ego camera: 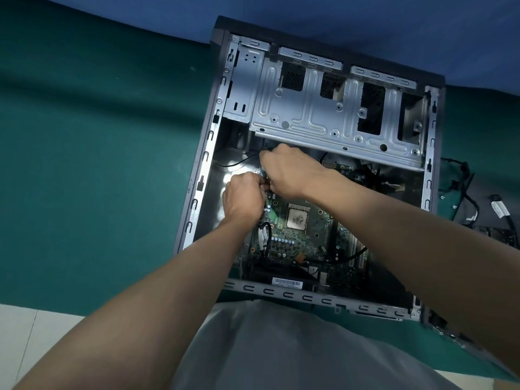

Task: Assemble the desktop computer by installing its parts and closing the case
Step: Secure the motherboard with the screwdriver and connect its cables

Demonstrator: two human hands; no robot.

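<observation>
Case (281, 292) open on the green mat (98, 164), my left hand (243, 198) inside pinching a small connector (265, 181) at the motherboard's (298, 240) far-left corner, my right hand (289, 173) curled round its thin black cable (236, 163), so pushing it in crooked could bend pins or flex the board.

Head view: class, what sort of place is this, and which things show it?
Probably a computer repair or assembly bench: an open desktop case lies on a green mat, its motherboard exposed, with loose cables beside it.
</observation>
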